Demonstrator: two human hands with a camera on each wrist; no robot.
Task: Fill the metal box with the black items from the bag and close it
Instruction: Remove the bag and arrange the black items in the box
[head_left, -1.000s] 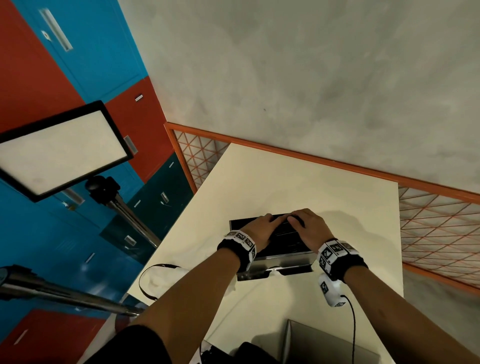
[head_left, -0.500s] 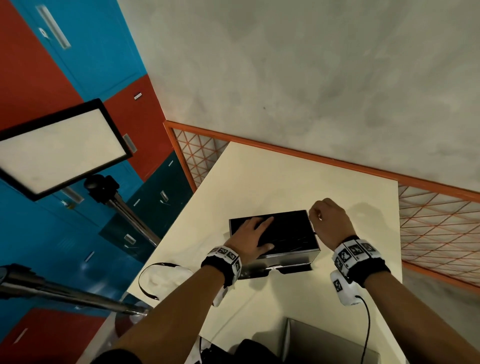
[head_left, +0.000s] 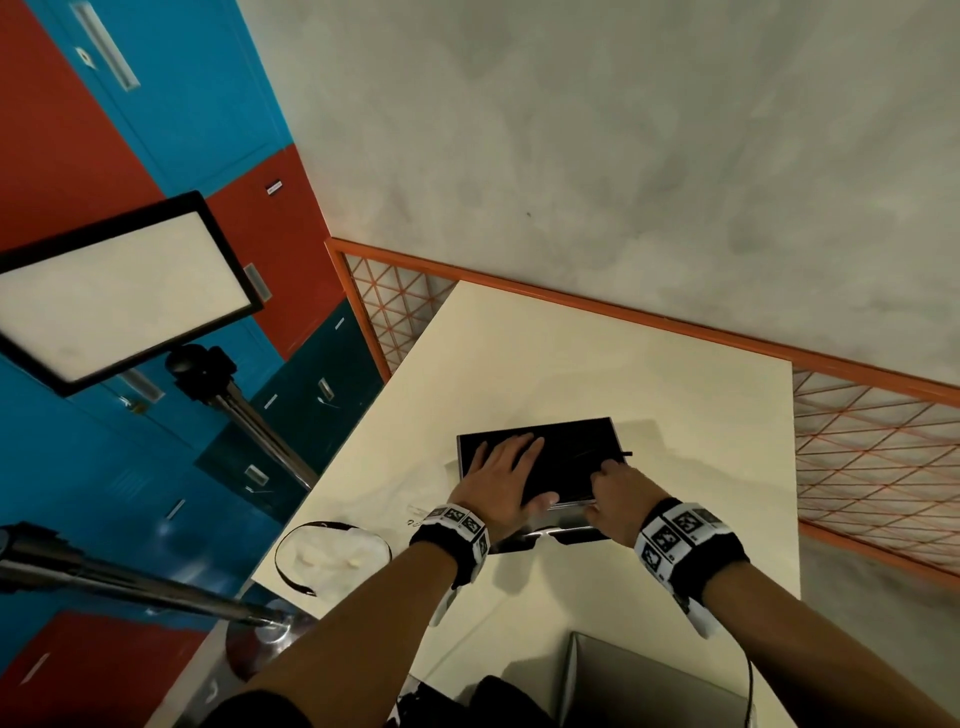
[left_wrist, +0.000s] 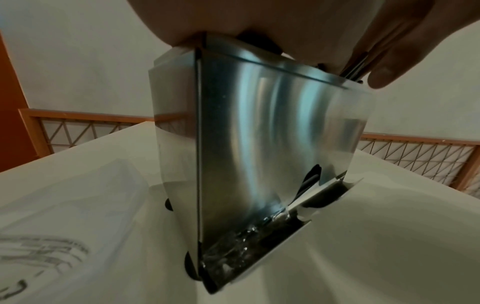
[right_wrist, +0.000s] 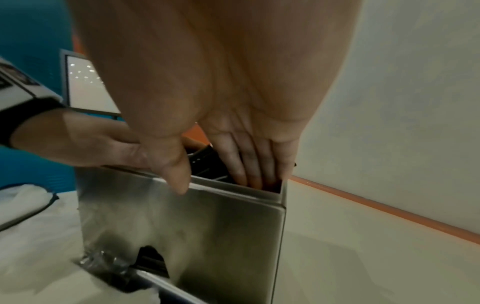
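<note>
A pale bench stands against a grey wall, with an orange-framed mesh rail along its far edges and blue and red lockers off to the left. The left hand lies flat, fingers straight and spread, pressing on the dark top of the metal box, its thumb hooked over the near edge. The right hand is at the box's near right corner; in the right wrist view its fingers run straight down into the gap behind the steel front wall while the thumb rests on the outside of that rim. It holds nothing that I can make out. Dark contents show inside the opening, so the black items seem to be loaded already. The white bag lies slack on the bench, left of the box and apart from it.

The step in hand looks like the closing: seating the top panel square on the body. Next, the right fingers must come out of the gap, then both hands press evenly so the lid drops flush.
</note>
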